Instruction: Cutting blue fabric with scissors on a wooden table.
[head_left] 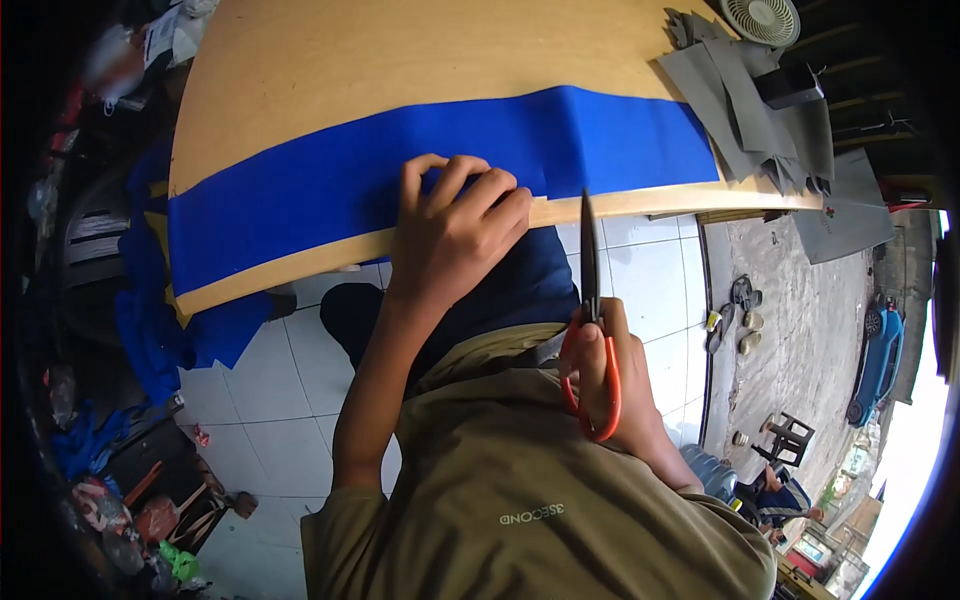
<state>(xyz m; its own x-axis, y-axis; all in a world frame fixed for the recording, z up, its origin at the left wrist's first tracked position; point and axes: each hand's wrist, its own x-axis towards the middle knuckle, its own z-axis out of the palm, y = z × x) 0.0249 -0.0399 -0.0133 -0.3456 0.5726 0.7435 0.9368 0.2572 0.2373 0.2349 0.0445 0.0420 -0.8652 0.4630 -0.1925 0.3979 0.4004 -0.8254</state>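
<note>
A long strip of blue fabric [330, 190] lies along the near edge of the wooden table [420, 60], with a crease or overlap right of its middle and a small notch in its near edge. My left hand [455, 225] rests on the fabric by that edge, its fingers bent and apart. Their tips press on the cloth, and the thumb is hidden. In my right hand [605, 375] is a pair of scissors [590, 260] with orange handles and dark blades. The blades look closed and point away from me, the tip beside the fabric's near edge.
Grey cut pieces [740, 110] are piled at the table's far right, near a white fan [762, 18] and a small dark box [790, 85]. More blue cloth [155, 320] hangs and lies at the left. Footwear [745, 295] and a stool [788, 440] stand on the ground at right.
</note>
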